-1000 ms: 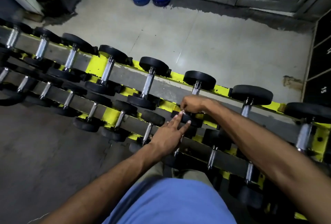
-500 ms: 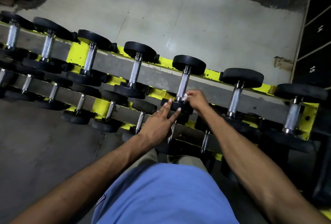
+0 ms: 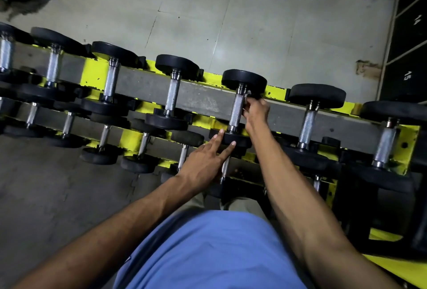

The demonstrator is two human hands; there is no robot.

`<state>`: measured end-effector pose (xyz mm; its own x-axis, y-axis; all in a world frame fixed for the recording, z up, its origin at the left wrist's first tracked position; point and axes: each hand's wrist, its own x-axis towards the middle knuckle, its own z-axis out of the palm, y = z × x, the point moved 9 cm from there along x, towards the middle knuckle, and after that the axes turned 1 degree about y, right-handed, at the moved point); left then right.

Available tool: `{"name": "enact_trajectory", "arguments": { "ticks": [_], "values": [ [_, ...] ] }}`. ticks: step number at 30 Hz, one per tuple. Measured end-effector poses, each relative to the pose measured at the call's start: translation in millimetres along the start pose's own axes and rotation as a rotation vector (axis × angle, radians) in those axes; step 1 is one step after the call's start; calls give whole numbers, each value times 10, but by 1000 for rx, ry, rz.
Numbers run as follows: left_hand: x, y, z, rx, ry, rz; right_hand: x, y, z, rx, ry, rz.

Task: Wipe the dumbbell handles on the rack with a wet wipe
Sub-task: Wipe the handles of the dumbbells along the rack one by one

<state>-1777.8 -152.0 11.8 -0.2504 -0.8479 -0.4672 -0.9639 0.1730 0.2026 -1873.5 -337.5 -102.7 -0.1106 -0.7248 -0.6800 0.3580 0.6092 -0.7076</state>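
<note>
A yellow and grey rack (image 3: 198, 99) holds rows of black dumbbells with knurled steel handles. My right hand (image 3: 256, 111) pinches a small white wet wipe (image 3: 247, 94) against the far end of one top-row dumbbell handle (image 3: 236, 111), close to its far black head (image 3: 243, 81). Most of the wipe is hidden by my fingers. My left hand (image 3: 208, 159) lies flat with straight fingers pressing on the near black head (image 3: 240, 142) of the same dumbbell.
More dumbbells sit left (image 3: 172, 94) and right (image 3: 308, 122) of this one on the top row, with smaller ones (image 3: 143, 143) on the lower row. A tiled floor (image 3: 254, 23) lies beyond the rack, and dark numbered lockers (image 3: 409, 53) stand at the right.
My right hand has slid with the wipe from the near end of the handle up to its far end. My left hand stays on the near head. The camera has tilted down.
</note>
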Motion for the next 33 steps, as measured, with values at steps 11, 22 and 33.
{"name": "enact_trajectory", "arguments": {
  "ticks": [11,22,33],
  "values": [
    [39,-37,52,24,19,7,-693,-572,389,-1667,-330,-1415],
    [27,1,69,10,33,-52,-966,-46,989,-2524,-911,-375],
    [-46,35,-6,-25,26,-79,-1023,-83,756,-2148,-1055,-834]
  ]
}}
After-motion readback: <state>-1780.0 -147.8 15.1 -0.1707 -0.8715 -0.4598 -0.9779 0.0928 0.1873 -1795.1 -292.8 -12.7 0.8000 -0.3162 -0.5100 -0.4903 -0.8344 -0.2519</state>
